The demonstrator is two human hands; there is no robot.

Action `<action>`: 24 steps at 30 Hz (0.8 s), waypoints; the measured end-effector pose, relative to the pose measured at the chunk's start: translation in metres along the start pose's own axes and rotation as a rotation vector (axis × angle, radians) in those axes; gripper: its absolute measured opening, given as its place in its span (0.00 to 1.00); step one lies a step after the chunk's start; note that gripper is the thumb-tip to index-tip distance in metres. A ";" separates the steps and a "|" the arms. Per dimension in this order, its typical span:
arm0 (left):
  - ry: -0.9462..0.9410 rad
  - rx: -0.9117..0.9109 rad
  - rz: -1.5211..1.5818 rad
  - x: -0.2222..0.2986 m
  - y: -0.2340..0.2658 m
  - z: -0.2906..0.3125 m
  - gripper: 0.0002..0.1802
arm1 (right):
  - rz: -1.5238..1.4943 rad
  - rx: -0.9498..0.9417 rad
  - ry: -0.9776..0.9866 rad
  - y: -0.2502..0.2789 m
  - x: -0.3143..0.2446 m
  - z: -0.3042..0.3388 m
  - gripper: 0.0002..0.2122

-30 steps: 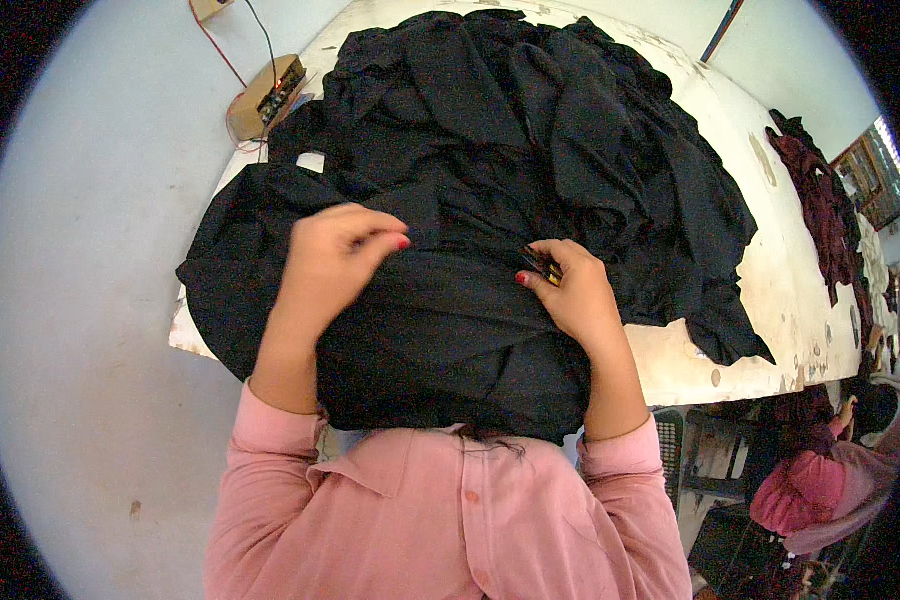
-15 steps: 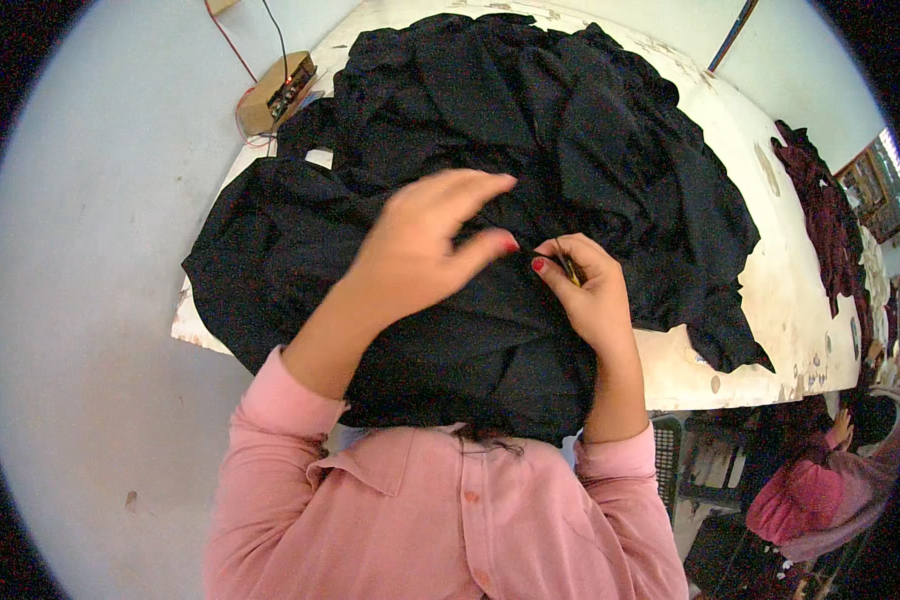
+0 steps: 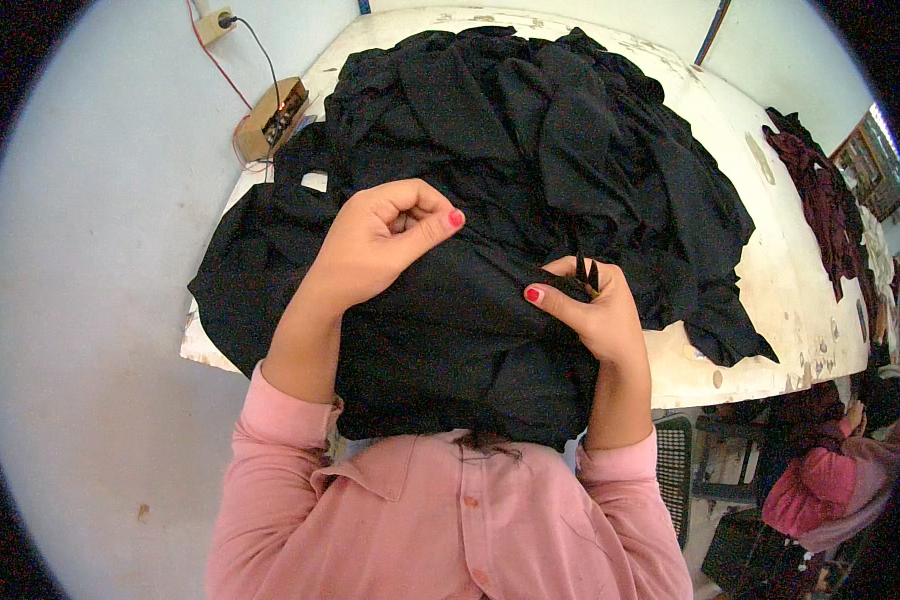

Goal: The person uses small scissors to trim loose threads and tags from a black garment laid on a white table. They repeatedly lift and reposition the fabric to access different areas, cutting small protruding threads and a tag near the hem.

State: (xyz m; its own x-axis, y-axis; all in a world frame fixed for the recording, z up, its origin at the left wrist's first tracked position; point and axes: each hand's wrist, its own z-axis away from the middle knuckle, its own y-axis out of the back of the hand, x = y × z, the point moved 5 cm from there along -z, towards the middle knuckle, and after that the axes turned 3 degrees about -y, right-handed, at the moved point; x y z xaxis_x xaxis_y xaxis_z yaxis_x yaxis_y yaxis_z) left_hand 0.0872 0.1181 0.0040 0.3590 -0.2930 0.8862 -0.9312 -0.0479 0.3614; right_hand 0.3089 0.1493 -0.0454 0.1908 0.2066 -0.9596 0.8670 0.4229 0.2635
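A big heap of black fabric covers much of the table and hangs over its near edge against me. With thumb and curled fingers pinched together, my left hand is closed over the cloth left of centre, seemingly on a fold of it. A taut line in the fabric runs from there toward my right hand. That hand is closed, its thumb on the fabric, and small thread snips are tucked in it with dark blades pointing up between the fingers. Its palm hides the rest of the snips.
The pale, worn table shows at right. A wired box stands at its far left corner by the wall. Maroon cloth lies at the far right edge. A person in pink sits at lower right, near a dark plastic crate.
My left hand, open and blurred before, has moved left and closed into a pinch. My right hand has shifted slightly down and right, and the snips' blades now point up.
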 end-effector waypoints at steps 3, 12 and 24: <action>-0.015 0.063 0.078 -0.010 0.001 0.001 0.09 | -0.012 -0.003 -0.007 0.001 -0.003 0.002 0.10; -0.205 0.039 -0.096 0.013 -0.017 0.008 0.09 | 0.560 0.404 0.413 0.003 -0.036 0.008 0.19; -0.158 0.034 -0.018 0.011 -0.016 0.012 0.11 | 0.677 0.366 0.505 -0.050 -0.069 0.024 0.12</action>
State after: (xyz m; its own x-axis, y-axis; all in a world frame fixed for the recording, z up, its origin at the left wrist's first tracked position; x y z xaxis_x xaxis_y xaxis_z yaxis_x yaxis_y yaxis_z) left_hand 0.1054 0.1037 0.0044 0.3638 -0.4380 0.8220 -0.9272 -0.0863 0.3644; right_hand 0.2632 0.0925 0.0051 0.5617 0.7057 -0.4319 0.7514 -0.2166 0.6233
